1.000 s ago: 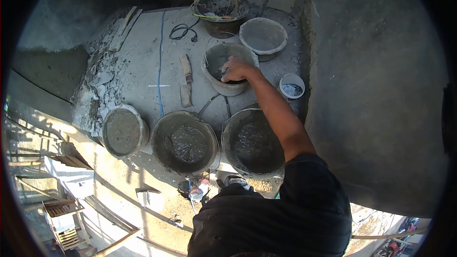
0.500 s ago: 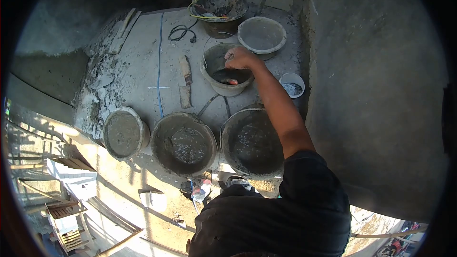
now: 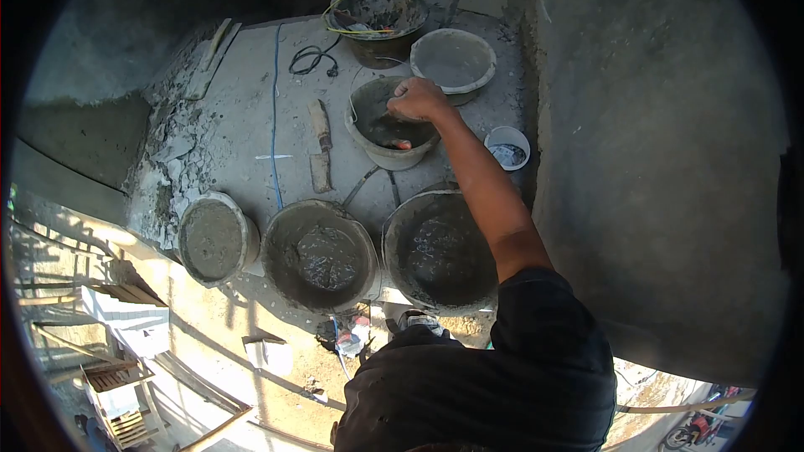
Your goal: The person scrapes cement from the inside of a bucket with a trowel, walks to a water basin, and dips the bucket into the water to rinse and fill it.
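Observation:
My right hand (image 3: 417, 100), with curled fingers, is over the back right part of a grey bucket (image 3: 394, 160) that has a wire handle. Whether something small is pinched in the fingers I cannot make out. Dark liquid or wet material fills part of this bucket, and a small red-orange piece (image 3: 402, 144) shows inside near its front. Just behind the hand stands a pale-rimmed basin (image 3: 453, 86). To the bucket's left lies a mortar-caked tool (image 3: 320, 130) with a flat blade, perhaps a trowel or scraper. My left hand is out of view.
Along the front edge are two wide tubs (image 3: 319, 255) (image 3: 436, 247) and a bucket (image 3: 213, 239) of grey mortar. A dirty basin (image 3: 378, 48) stands at the back, and a small white pail (image 3: 507, 138) on the right. A blue cord (image 3: 275, 117) crosses the platform.
The whole view has shifted slightly, so things appear a little further left. My right hand stays over the same bucket, still with curled fingers.

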The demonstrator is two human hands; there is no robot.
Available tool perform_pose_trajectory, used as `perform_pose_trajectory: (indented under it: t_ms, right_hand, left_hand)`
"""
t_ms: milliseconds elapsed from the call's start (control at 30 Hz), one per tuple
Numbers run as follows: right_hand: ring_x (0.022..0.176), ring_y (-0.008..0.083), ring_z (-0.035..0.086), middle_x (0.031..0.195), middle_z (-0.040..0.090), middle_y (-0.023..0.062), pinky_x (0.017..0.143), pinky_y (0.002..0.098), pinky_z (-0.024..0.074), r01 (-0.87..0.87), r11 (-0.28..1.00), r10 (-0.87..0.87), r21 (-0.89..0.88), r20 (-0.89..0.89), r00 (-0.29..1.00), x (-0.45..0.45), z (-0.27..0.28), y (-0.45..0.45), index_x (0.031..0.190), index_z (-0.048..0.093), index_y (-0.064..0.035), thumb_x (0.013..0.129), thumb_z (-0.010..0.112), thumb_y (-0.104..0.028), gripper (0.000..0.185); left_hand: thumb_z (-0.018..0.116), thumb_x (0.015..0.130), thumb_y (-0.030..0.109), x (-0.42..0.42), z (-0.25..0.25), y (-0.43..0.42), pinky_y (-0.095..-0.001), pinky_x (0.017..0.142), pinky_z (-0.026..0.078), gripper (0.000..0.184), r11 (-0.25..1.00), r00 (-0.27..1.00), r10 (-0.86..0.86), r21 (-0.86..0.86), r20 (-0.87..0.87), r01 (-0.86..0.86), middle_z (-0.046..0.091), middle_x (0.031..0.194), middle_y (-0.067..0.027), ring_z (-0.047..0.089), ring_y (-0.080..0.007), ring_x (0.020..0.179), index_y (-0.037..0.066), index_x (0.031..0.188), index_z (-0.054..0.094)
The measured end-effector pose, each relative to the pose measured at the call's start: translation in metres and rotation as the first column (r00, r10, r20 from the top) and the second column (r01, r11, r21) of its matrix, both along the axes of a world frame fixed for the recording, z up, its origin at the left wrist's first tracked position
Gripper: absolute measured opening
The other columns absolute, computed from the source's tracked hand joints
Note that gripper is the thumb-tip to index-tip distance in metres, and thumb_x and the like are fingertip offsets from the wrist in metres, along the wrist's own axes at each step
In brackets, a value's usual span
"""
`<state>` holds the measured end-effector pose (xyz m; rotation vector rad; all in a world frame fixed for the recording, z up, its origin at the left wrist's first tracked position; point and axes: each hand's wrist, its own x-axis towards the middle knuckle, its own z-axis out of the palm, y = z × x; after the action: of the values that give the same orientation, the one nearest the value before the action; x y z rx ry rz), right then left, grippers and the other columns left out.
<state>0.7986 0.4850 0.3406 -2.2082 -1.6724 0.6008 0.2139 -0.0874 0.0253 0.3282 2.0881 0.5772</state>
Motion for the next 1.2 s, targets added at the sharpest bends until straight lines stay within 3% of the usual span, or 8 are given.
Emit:
perform_pose_trajectory:
  t_ms: [267,333,367,433,533,633,933,1200]
  right_hand:
    - [0.098,0.0302,0.061,0.103,0.065,0.0161,0.086,0.0370,0.0477,-0.155,0.987,0.153,0.029,0.071,0.986,-0.005,-0.031,-0.001,0.100,0.067,-0.0071,0.060,0.074,-0.038,0.051]
    - [0.102,0.0304,0.059,0.110,0.061,0.0168,0.089,0.0380,0.0460,-0.321,0.910,0.354,-0.264,0.086,0.931,-0.007,-0.023,-0.008,0.109,0.063,-0.0067,0.059,0.076,-0.038,0.061]
    - [0.102,0.0304,0.059,0.110,0.061,0.0168,0.089,0.0380,0.0460,-0.318,0.911,0.351,-0.263,0.086,0.932,-0.009,-0.026,-0.012,0.109,0.063,-0.0067,0.059,0.076,-0.038,0.061]
    - [0.117,0.0328,0.050,0.137,0.042,0.0161,0.093,0.0411,0.0448,-0.323,0.921,0.367,-0.220,0.204,0.907,-0.012,-0.030,-0.020,0.120,0.057,-0.0106,0.059,0.080,-0.035,0.069]
    - [0.123,0.0345,0.044,0.144,0.030,0.0156,0.095,0.0419,0.0438,-0.289,0.874,0.398,-0.389,0.236,0.886,-0.020,-0.027,-0.020,0.128,0.051,-0.0129,0.057,0.083,-0.028,0.079]
    - [0.114,0.0333,0.050,0.125,0.048,0.0171,0.090,0.0388,0.0460,-0.375,0.877,0.433,-0.300,0.158,0.887,-0.014,-0.033,-0.017,0.120,0.056,-0.0085,0.054,0.083,-0.027,0.074]
    - [0.111,0.0308,0.051,0.120,0.048,0.0155,0.089,0.0376,0.0449,-0.405,0.875,0.424,-0.266,0.017,0.905,0.016,-0.029,0.009,0.114,0.058,-0.0113,0.059,0.078,-0.024,0.060]
    - [0.119,0.0319,0.044,0.125,0.044,0.0142,0.096,0.0406,0.0397,-0.400,0.882,0.438,-0.249,0.120,0.891,-0.002,-0.024,-0.021,0.120,0.054,-0.0095,0.060,0.081,-0.024,0.067]
  left_hand:
    - [0.054,0.089,0.021,-0.001,-0.002,0.008,-0.0293,0.049,0.038,0.017,1.000,1.000,0.000,0.004,0.008,0.000,0.049,0.073,-0.0026,0.049,-0.0150,0.058,0.005,0.096,0.055]
    - [0.054,0.089,0.021,0.000,-0.004,0.015,-0.0292,0.049,0.038,0.017,1.000,1.000,-0.004,0.003,0.002,0.004,0.049,0.073,-0.0024,0.049,-0.0149,0.057,0.005,0.095,0.055]
    - [0.054,0.089,0.021,0.000,-0.004,0.017,-0.0292,0.049,0.038,0.017,1.000,1.000,-0.009,0.002,0.007,0.009,0.049,0.072,-0.0024,0.049,-0.0148,0.057,0.005,0.095,0.055]
    - [0.054,0.089,0.021,0.001,-0.005,0.022,-0.0292,0.049,0.038,0.017,1.000,1.000,-0.010,0.006,0.010,0.010,0.049,0.072,-0.0023,0.049,-0.0147,0.057,0.005,0.095,0.055]
    - [0.054,0.089,0.021,0.003,-0.006,0.025,-0.0291,0.048,0.038,0.016,1.000,1.000,-0.008,0.008,0.017,0.008,0.049,0.071,-0.0021,0.049,-0.0146,0.057,0.005,0.094,0.055]
    - [0.054,0.089,0.020,0.006,-0.007,0.025,-0.0290,0.048,0.038,0.016,1.000,1.000,-0.001,0.009,0.023,0.001,0.048,0.071,-0.0019,0.049,-0.0144,0.056,0.005,0.094,0.054]
    - [0.054,0.089,0.020,0.013,-0.004,0.010,-0.0289,0.046,0.037,0.015,0.999,0.998,0.045,0.021,0.037,-0.046,0.047,0.069,-0.0014,0.049,-0.0139,0.055,0.005,0.093,0.054]
    - [0.054,0.089,0.019,0.021,-0.005,-0.003,-0.0287,0.045,0.037,0.014,0.992,0.991,0.119,0.036,0.055,-0.121,0.047,0.067,-0.0009,0.048,-0.0135,0.054,0.005,0.091,0.054]
